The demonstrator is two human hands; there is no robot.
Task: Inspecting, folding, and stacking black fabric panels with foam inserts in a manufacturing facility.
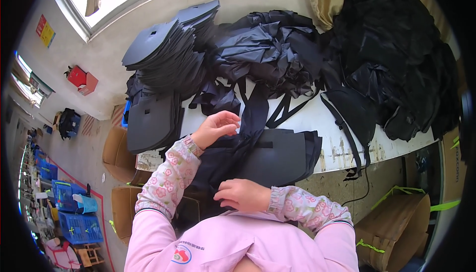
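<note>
Head view: I see a dark fabric piece (258, 153) lying at the near edge of the white table (317, 121), its long axis running from my chest up and away toward the heap of black fabric (277, 49); a dark strap (254, 111) continues that line upward. My left hand (216, 127) rests on the piece's upper left part, fingers loosely curled and partly open, touching the cloth rather than clamping it. My right hand (243, 194) sits at the near end, close to my body, fingers curled onto a fold of the fabric, pinching it. The piece lies between both hands. A stack of dark foam panels (158, 49) stands left of the heap.
</note>
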